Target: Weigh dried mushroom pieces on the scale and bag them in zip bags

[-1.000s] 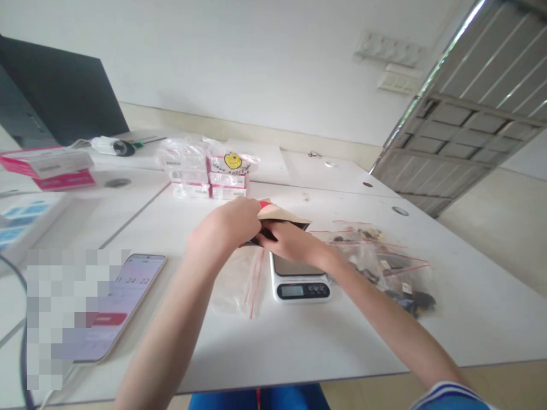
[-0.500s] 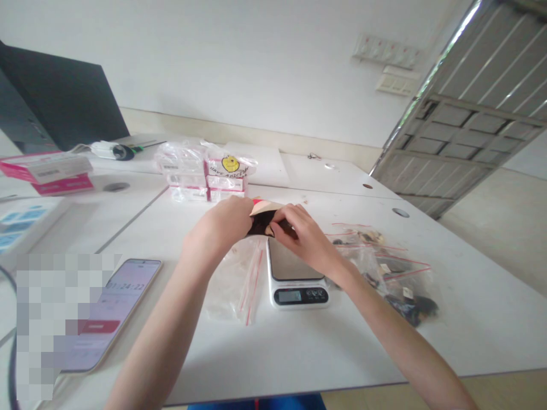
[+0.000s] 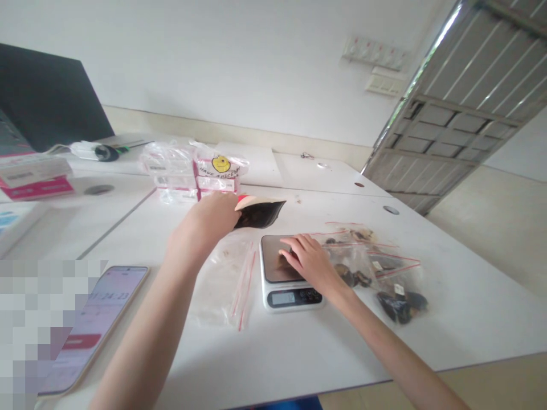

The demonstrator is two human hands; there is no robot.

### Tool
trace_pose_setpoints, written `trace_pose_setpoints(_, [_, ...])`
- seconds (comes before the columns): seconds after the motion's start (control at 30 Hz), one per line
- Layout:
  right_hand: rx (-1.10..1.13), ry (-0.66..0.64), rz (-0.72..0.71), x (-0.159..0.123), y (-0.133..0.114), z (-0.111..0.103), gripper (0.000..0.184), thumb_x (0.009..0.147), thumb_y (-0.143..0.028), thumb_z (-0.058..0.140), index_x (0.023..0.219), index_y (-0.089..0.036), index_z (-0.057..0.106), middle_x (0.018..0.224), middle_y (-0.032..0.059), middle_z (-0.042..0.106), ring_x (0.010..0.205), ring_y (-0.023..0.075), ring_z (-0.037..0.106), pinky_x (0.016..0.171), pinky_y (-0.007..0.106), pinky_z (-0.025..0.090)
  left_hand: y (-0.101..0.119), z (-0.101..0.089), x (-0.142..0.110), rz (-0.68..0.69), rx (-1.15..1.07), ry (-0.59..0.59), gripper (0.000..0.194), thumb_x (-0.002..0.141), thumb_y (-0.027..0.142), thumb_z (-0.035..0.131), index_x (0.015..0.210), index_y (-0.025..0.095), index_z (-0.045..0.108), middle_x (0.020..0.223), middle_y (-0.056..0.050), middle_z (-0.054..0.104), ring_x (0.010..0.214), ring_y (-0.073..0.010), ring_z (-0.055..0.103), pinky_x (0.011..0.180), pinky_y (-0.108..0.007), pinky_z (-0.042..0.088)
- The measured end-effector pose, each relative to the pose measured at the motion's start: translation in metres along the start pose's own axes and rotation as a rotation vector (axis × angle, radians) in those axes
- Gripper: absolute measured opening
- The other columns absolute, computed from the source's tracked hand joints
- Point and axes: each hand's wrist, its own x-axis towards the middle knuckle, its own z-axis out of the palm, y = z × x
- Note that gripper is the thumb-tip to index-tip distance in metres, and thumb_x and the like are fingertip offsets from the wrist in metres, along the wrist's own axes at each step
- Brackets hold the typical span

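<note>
- Grasping dark-lined pouch by its left side with left hand, fingers closed on the edge.
- Keeping pouch off the table, beyond digital scale and a bit to its left, mouth gaping, black inside and pale/red outside.
- Placing right hand over the scale's metal plate, thumb and fingers bent and partly spread.
- Seeing brownish patch under right fingers; not managing to tell if piece or reflection, so not telling whether right hand is grasping or released.
- Finding a small scale readout at the near edge, too blurred for reading.
- Noting flat clear zip bags with red strips, just left of scale, below left hand.
- Noting filled zip bags right of scale, near right forearm, overlapping, containing dark and tan pieces.
- Spotting phone left of left forearm, lit, displaying digits and red button.
- Seeing plastic-wrapped boxes past left hand, beside smiley-print plastic.
- Logging pink boxes at far left, with black monitor and white device behind.
- Logging metal door at right, wall switches near it.
</note>
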Motion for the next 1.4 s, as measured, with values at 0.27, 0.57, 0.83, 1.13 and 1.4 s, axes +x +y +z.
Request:
trace_pose_setpoints(0.27, [0.479, -0.06, 0.088, -0.01, 0.01, -0.001, 0.032, 0.096, -0.032, 0.044, 0.126, -0.023, 0.049, 0.101, 0.0048, 0.067, 0.099, 0.0188, 0.059, 0.092, 0.038, 0.045, -0.005, -0.004, -0.002, 0.08, 0.053, -0.034, 0.035, 0.077, 0.001, 0.043, 0.099, 0.011, 0.069, 0.104, -0.014, 0.07, 0.102, -0.0259, 0.063, 0.08, -0.029, 0.046])
trace_pose_setpoints(0.57, [0.902, -0.13, 0.456, 0.03, 0.03, 0.013, 0.024, 0.083, -0.042, 0.055, 0.079, -0.018, 0.055, 0.077, 0.0017, 0.063, 0.061, 0.0119, 0.056, 0.056, 0.025, 0.046, 0.003, -0.011, -0.008, -0.055, -0.131, -0.058, 0.031, 0.084, 0.011, 0.039, 0.096, 0.01, 0.068, 0.092, -0.014, 0.07, 0.083, -0.0217, 0.066, 0.063, -0.026, 0.044])
trace_pose_setpoints(0.83, [0.93, -0.227, 0.597, 0.025, 0.029, 0.005, 0.027, 0.086, -0.042, 0.05, 0.095, -0.019, 0.059, 0.094, 0.0048, 0.066, 0.052, 0.0085, 0.054, 0.04, 0.02, 0.036, -0.001, -0.011, -0.007, -0.066, -0.301, -0.079, 0.029, 0.081, 0.017, 0.042, 0.089, 0.012, 0.069, 0.072, -0.01, 0.069, 0.072, -0.0208, 0.065, 0.065, -0.027, 0.046])
trace_pose_setpoints(1.13, [0.692, -0.071, 0.461, 0.012, 0.015, 0.002, 0.025, 0.09, -0.038, 0.046, 0.103, -0.019, 0.054, 0.101, 0.0064, 0.062, 0.076, 0.0137, 0.059, 0.07, 0.029, 0.05, 0.0, -0.014, -0.01, -0.085, -0.306, -0.102, 0.026, 0.082, 0.017, 0.042, 0.085, 0.012, 0.068, 0.066, -0.008, 0.066, 0.063, -0.0181, 0.063, 0.06, -0.026, 0.042])
trace_pose_setpoints(1.4, [0.548, 0.007, 0.358, 0.0, 0.013, 0.011, 0.028, 0.087, -0.035, 0.053, 0.109, -0.018, 0.051, 0.106, 0.0082, 0.057, 0.087, 0.0169, 0.058, 0.082, 0.036, 0.048, 0.001, -0.015, -0.012, -0.116, -0.368, -0.146, 0.025, 0.085, 0.018, 0.041, 0.087, 0.012, 0.066, 0.078, -0.007, 0.069, 0.064, -0.0147, 0.063, 0.058, -0.022, 0.04])
